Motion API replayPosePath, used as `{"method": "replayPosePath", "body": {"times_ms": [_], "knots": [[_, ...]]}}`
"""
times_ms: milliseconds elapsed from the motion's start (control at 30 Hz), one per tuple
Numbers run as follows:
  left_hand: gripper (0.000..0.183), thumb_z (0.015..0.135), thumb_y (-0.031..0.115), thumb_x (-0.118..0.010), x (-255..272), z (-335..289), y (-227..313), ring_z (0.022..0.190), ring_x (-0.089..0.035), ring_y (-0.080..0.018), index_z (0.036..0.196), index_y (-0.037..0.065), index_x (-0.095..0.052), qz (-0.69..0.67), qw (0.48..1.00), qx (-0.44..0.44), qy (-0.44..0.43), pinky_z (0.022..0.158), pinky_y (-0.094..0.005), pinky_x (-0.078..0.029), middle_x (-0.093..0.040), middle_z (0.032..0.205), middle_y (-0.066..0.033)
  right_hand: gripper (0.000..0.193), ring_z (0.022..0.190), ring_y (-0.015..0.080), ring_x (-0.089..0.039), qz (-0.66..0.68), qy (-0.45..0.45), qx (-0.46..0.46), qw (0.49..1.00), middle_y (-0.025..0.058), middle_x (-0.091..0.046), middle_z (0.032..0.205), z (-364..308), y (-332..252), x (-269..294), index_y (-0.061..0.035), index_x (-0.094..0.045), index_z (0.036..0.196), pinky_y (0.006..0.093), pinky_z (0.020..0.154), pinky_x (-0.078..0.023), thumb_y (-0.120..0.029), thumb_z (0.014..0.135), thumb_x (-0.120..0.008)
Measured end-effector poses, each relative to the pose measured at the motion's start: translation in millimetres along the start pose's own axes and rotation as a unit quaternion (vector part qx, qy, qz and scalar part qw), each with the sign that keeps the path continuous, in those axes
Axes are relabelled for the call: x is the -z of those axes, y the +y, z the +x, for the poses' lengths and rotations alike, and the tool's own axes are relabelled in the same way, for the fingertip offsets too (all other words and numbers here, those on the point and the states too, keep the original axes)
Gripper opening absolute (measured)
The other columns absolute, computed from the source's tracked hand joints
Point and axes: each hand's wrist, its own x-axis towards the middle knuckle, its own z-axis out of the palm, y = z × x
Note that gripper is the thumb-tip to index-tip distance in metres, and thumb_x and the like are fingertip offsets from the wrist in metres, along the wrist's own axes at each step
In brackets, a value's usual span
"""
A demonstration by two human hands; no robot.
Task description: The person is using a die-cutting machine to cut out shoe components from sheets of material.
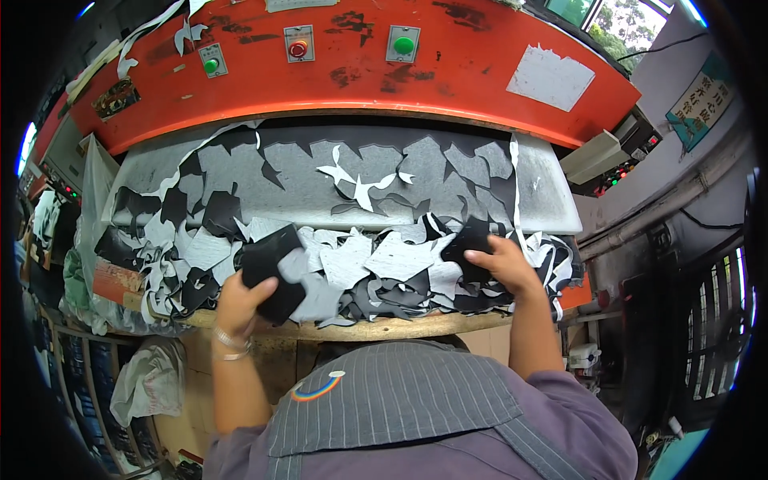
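Note:
My left hand [240,306] is closed on a flat black cut piece of sheet material [270,268], thumb on top, at the near left of the work surface. A pale grey piece [318,298] overlaps its right edge; I cannot tell whether the hand holds that too. On the right, my right hand [506,264] grips another black cut piece [468,250] by its right side. Beneath and between both hands lies a heap of black and white irregular offcuts [392,292].
Behind the heap, a grey-white bed [312,172] carries thin black and white scraps [364,192]. Above it spans an orange-red machine beam [344,80] with a red button [298,50] and green buttons [403,46]. A wooden edge [376,329] runs along the front.

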Motion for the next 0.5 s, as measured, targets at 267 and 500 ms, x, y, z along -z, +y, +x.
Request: {"method": "replayPosePath", "body": {"times_ms": [267, 500], "knots": [[0.048, 0.068, 0.030, -0.080, -34, 83, -72, 0.082, -0.065, -0.0310, 0.095, -0.006, -0.062, 0.465, 0.885, 0.006, 0.015, 0.075, -0.0370, -0.051, -0.066, 0.090, -0.0224, 0.065, 0.105, 0.0395, -0.059, -0.384, 0.072, -0.015, 0.921, 0.0264, -0.061, 0.113, 16, 25, -57, -0.0068, -0.051, 0.127, 0.0402, 0.092, -0.045, -0.027, 0.072, -0.078], [0.046, 0.070, 0.032, -0.082, -49, 41, -43, 0.077, -0.066, -0.0261, 0.093, -0.005, -0.065, 0.412, 0.907, 0.021, -0.086, 0.072, -0.0352, -0.051, -0.068, 0.087, -0.0187, 0.066, 0.098, 0.0236, -0.063, 0.081, 0.072, 0.065, 0.992, 0.0129, -0.064, 0.107, -8, 5, -7, 0.0012, -0.045, 0.128, 0.0339, 0.087, -0.050, -0.005, 0.071, -0.077]]}}
